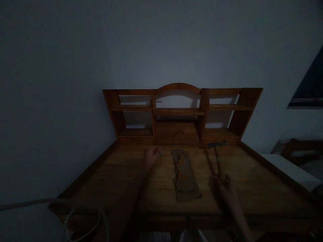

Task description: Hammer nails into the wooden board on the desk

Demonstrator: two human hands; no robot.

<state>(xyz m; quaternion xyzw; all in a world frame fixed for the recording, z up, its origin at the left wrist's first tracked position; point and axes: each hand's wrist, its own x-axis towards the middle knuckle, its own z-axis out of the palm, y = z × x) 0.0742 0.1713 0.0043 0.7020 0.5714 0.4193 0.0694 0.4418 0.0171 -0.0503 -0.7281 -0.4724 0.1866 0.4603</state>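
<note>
In my right hand (225, 188) is a hammer (218, 159); the fingers wrap round the lower end of its wooden handle. Its dark head (217, 144) points away from me, raised above the desktop. My left hand (151, 155) is at the desk's far side, left of centre, its fingers bent together in a pinch. A small shiny metal piece (160, 154) shows at the fingertips, too small and dark to name. Between both hands lies a flat, ragged brown slab (185, 171) with a cracked surface and orange patches, on a darker brown backing (188, 196).
The wooden desk (113, 174) has a raised shelf unit (179, 111) along its back and raised side edges. A pale cord (73, 201) hangs at the lower left. To the right stands a white surface (290, 169) beside wooden furniture (302, 144). The light is dim.
</note>
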